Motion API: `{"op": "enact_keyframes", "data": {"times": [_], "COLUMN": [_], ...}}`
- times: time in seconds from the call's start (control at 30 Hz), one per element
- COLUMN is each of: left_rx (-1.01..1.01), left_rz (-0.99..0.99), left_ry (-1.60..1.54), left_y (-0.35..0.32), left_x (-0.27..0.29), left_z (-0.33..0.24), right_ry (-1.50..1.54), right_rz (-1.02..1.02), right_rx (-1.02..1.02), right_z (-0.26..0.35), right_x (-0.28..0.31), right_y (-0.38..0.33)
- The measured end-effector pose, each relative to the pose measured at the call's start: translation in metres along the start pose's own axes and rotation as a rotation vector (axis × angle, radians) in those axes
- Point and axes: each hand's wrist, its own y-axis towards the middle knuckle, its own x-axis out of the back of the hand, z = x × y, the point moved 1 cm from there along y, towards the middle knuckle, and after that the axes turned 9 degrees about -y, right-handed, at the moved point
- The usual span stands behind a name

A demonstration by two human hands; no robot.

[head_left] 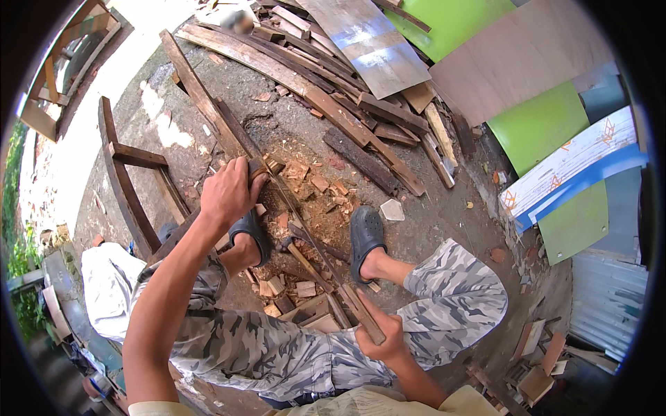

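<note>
My left hand (230,188) is closed, its fingers and thumb wrapped round a short brown wooden piece (257,167) beside a long plank (194,87). My right hand (386,337), low in the middle, grips a flat brown wooden piece (365,316) that slants up and away. Between the hands runs a long, thin dark strip (305,223); whether it is a blade or wood seen edge-on, I cannot tell. Below it, a hammer-like tool with a wooden handle (305,262) lies between my feet, among wood chips (297,169) and sawdust.
A heap of old boards (305,87) lies at the far middle. Joined dark timbers (125,184) stand at the left. Green and brown sheets (520,59) and corrugated metal (607,295) lie on the right. My clogs (368,239) rest beside the chips.
</note>
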Motion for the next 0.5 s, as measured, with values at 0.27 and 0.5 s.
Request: {"op": "enact_keyframes", "data": {"times": [0.27,0.5], "left_rx": [-0.020,0.002], "left_rz": [0.005,0.018], "left_ry": [-0.006,-0.002], "left_y": [0.006,0.002], "left_x": [0.000,0.001], "left_z": [-0.002,0.000], "right_ry": [0.170,0.009], "right_rz": [-0.064,-0.029], "right_rx": [0.064,-0.008], "right_z": [-0.004,-0.006], "right_x": [-0.089,-0.012], "right_y": [0.209,0.004]}}
